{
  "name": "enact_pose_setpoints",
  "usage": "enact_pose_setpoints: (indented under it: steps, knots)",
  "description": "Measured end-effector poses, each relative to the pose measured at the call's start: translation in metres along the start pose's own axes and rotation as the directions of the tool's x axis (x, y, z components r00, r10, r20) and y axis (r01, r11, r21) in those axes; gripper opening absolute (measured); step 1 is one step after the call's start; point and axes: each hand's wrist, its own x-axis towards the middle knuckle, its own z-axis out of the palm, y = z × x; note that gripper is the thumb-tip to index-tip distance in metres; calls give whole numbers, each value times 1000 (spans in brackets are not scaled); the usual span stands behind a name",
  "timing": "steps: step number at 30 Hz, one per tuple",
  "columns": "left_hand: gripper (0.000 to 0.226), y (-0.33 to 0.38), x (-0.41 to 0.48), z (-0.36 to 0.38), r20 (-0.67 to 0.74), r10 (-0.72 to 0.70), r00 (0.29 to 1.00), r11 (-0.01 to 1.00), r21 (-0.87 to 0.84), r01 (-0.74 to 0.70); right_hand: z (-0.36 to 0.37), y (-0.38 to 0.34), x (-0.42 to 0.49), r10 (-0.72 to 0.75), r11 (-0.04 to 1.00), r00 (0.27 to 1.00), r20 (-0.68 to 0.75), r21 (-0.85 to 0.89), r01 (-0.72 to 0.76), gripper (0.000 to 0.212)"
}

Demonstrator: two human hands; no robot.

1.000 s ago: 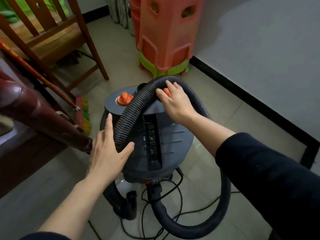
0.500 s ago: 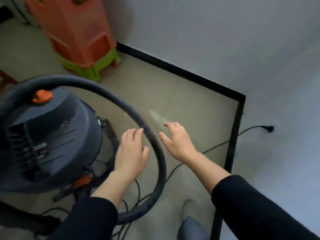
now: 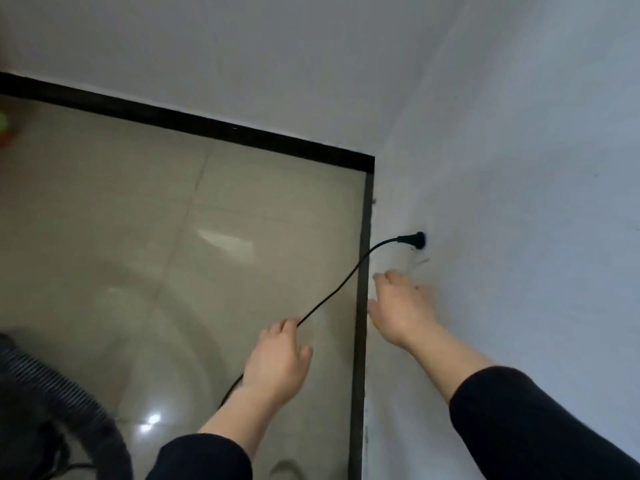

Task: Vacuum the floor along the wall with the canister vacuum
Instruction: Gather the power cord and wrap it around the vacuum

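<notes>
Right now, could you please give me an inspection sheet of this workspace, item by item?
Surface: glossy beige tiled floor with light reflections.
Job's things: ribbed vacuum hose at the lower left, blurred.
Clutter: orange and green sliver at the left edge, too cropped to identify.
Hands: left hand open, fingers extended over the cord; contact cannot be told. Right hand open, fingers spread near the right wall below the plug.
Cables: black cord runs from the plug, seated in the right wall, down under the left hand.
Surroundings: white walls meeting at a corner; black baseboard along both.
</notes>
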Motion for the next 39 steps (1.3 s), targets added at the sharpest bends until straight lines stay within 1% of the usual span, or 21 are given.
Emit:
enact_pose_setpoints:
  steps: [3, 5, 7, 9, 11, 14, 16, 17, 21, 24, 25, 27, 28, 30, 32, 33, 34, 36, 37, 38, 39]
  knots:
    - [52, 14, 59, 31, 8, 26, 1000, 999, -30, -26, -6, 37, 53, -23, 949, 994, -103, -315, -11, 59]
    - [53, 29, 94, 50, 6, 47, 999, 996, -73, -46, -8, 56, 82, -25, 890, 995, -97, -455, -22, 71]
    - [56, 46, 123, 65, 11, 63, 998, 989, -135, -61, -5, 71, 104, -19, 832, 998, -63, -555, -19, 75]
    - [60, 62, 147, 76, -12, 79, 997, 975, -205, -80, 4, 78, 119, -39, 776, 998, -56, -631, -5, 69]
    - [60, 75, 168, 86, -57, 109, 992, 955, -271, -121, 9, 78, 128, -95, 728, 992, -77, -685, 16, 54]
    - [41, 86, 187, 95, -106, 113, 988, 933, -332, -142, 6, 78, 134, -187, 702, 977, -103, -709, 60, 29]
    - [25, 88, 193, 97, -116, 80, 990, 935, -334, -115, 4, 78, 136, -207, 718, 973, -103, -692, 79, 22]
    - [23, 86, 194, 95, -137, 61, 989, 933, -343, -105, 3, 77, 137, -209, 735, 972, -109, -673, 82, 22]
    - [22, 61, 194, 70, -274, -47, 961, 905, -419, -75, -5, 49, 140, -155, 892, 980, -124, -445, 85, 34]
    - [23, 39, 172, 43, -236, 47, 971, 890, -431, -148, -2, 30, 138, -145, 932, 978, -152, -353, 83, 30]
    - [23, 31, 160, 37, -202, 66, 977, 880, -449, -152, 3, 26, 135, -141, 961, 970, -196, -264, 87, 24]
    - [24, 8, 131, 36, -142, 52, 989, 851, -512, -118, 9, 17, 122, -76, 992, 949, -305, 70, 102, 20]
    - [24, -6, 114, 39, -111, 23, 994, 842, -533, -79, 10, 10, 115, 3, 965, 945, -328, 247, 83, 21]
    - [26, -39, 75, 48, -59, -57, 997, 842, -539, 16, 11, -7, 102, 167, 848, 941, -296, 530, 16, 25]
    - [29, -67, 32, 56, -42, -140, 989, 824, -559, 93, 18, -25, 87, 264, 697, 941, -210, 716, -36, 28]
    - [31, -77, 12, 56, -48, -188, 981, 790, -601, 123, 23, -36, 77, 283, 612, 949, -138, 788, -68, 28]
    - [33, -83, -8, 56, -50, -247, 968, 718, -680, 148, 32, -49, 64, 279, 531, 958, -56, 841, -105, 28]
    - [34, -88, -46, 50, 10, -367, 930, 462, -866, 191, 52, -79, 29, 232, 387, 968, 96, 904, -182, 27]
    - [33, -89, -65, 46, 67, -404, 912, 316, -925, 208, 64, -94, 8, 195, 332, 966, 171, 915, -229, 28]
    - [31, -90, -83, 41, 111, -416, 903, 210, -954, 214, 77, -109, -13, 155, 293, 960, 235, 917, -272, 27]
    - [30, -92, -103, 35, 140, -413, 900, 154, -963, 221, 89, -122, -34, 112, 273, 950, 292, 910, -312, 26]
